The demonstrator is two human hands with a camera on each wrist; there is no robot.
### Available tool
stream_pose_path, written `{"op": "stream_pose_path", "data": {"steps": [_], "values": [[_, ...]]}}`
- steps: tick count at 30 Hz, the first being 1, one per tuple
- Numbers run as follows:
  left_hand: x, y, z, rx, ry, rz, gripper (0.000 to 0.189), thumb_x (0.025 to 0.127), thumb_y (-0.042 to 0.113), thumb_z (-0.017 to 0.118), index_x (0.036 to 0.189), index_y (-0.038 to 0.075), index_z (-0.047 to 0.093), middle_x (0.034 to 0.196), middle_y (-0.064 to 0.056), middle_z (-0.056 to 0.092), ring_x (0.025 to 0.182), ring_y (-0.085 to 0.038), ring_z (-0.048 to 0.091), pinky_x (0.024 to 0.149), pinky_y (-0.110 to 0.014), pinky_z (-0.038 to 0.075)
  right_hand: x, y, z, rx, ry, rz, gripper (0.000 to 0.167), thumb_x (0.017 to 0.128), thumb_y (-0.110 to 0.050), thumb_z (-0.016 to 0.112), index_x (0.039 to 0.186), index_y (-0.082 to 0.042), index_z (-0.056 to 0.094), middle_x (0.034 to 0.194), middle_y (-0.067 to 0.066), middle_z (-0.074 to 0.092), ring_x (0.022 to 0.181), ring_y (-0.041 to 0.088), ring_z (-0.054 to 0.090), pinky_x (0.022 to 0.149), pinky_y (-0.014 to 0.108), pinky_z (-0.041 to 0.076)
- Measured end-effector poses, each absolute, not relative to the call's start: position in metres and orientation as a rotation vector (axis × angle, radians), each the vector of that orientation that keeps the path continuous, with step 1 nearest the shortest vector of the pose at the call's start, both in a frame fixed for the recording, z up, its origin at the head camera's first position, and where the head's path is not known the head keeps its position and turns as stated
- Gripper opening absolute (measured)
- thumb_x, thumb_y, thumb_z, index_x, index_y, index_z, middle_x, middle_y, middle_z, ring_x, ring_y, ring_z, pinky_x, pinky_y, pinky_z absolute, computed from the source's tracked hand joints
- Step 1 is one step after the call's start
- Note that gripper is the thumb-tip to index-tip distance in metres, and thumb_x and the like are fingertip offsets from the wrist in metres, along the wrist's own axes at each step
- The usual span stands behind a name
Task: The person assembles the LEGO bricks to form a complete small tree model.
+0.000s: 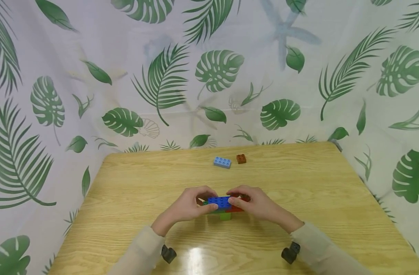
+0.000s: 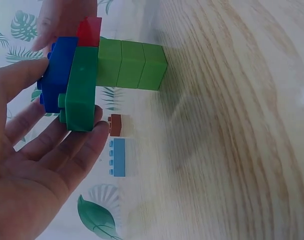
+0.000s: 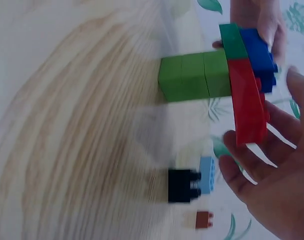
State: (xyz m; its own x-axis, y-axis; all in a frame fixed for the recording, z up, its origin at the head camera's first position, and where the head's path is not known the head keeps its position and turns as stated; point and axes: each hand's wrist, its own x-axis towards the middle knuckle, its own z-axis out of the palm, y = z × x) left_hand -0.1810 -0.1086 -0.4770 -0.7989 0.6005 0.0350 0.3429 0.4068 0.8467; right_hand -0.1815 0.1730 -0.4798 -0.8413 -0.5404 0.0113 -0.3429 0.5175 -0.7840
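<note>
Your pale sleeves [image 1: 140, 250] come in from the near edge, a small black device [image 1: 169, 253] at each wrist, over a wood-grain surface [image 1: 154, 172]. Ahead of them, between your hands, a column of three light green bricks [image 2: 121, 65] stands upright on that surface. Across its top lie a green brick [image 2: 82, 90] on your left and a red brick [image 3: 248, 100] on your right, end to end, with a dark blue eight-stud brick [image 1: 219, 201] bridging their join; you cannot tell whether it is fully pressed down. Your left hand [image 1: 188, 204] holds this upper part, thumb against the dark blue brick and fingers bent up to the green brick. Your right hand [image 1: 255, 202] curves around the red end with its fingers spread apart; whether they grip it, you cannot tell. Beyond the built piece, toward the far edge, a light blue eight-stud brick [image 1: 222, 162] sits just left of a smaller brown brick [image 1: 241, 158]. Your right wrist view also shows a black studded brick [image 3: 181, 186] on the surface near that pair. Behind everything hangs a white curtain [image 1: 250, 30] printed with green leaves.
</note>
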Motion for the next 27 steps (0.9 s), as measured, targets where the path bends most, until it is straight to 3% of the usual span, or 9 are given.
{"op": "stream_pose_path", "data": {"steps": [6, 14, 18, 22, 27], "values": [[-0.181, -0.108, -0.476, 0.802, 2.396, 1.335, 0.030, 0.099, 0.028, 0.075, 0.126, 0.015, 0.071, 0.117, -0.001, 0.075, 0.105, -0.014, 0.069, 0.088, -0.027, 0.058, -0.189, 0.198, -0.484, -0.638, 2.703, -1.253, 0.038, 0.106, -0.037, 0.063, 0.135, -0.012, 0.070, 0.129, 0.005, 0.072, 0.111, 0.022, 0.064, 0.086, 0.033, 0.053], [-0.180, -0.108, -0.475, 0.805, 2.403, 1.317, 0.031, 0.100, 0.029, 0.074, 0.127, 0.014, 0.071, 0.118, -0.002, 0.075, 0.107, -0.017, 0.070, 0.089, -0.029, 0.058, -0.192, 0.228, -0.500, -0.666, 2.778, -1.230, 0.033, 0.102, -0.021, 0.072, 0.132, -0.007, 0.071, 0.127, 0.010, 0.071, 0.108, 0.029, 0.064, 0.077, 0.029, 0.050], [-0.180, -0.108, -0.475, 0.821, 2.407, 1.311, 0.032, 0.100, 0.029, 0.073, 0.128, 0.013, 0.071, 0.119, -0.004, 0.075, 0.108, -0.019, 0.070, 0.090, -0.030, 0.058, -0.194, 0.234, -0.507, -0.727, 2.769, -1.188, 0.036, 0.098, -0.013, 0.075, 0.133, -0.004, 0.069, 0.126, 0.014, 0.070, 0.105, 0.033, 0.064, 0.078, 0.033, 0.053], [-0.180, -0.109, -0.475, 0.802, 2.405, 1.306, 0.032, 0.100, 0.029, 0.074, 0.128, 0.014, 0.071, 0.120, -0.002, 0.075, 0.109, -0.017, 0.070, 0.091, -0.028, 0.058, -0.197, 0.232, -0.514, -0.787, 2.760, -1.130, 0.042, 0.094, -0.009, 0.078, 0.135, -0.001, 0.067, 0.123, 0.016, 0.070, 0.101, 0.030, 0.064, 0.083, 0.041, 0.056], [-0.180, -0.109, -0.474, 0.793, 2.401, 1.305, 0.032, 0.100, 0.029, 0.074, 0.129, 0.015, 0.071, 0.120, 0.000, 0.075, 0.109, -0.016, 0.070, 0.091, -0.027, 0.057, -0.203, 0.228, -0.520, -0.775, 2.741, -1.075, 0.050, 0.092, -0.011, 0.080, 0.139, -0.002, 0.065, 0.121, 0.014, 0.069, 0.097, 0.023, 0.060, 0.085, 0.037, 0.053]]}}
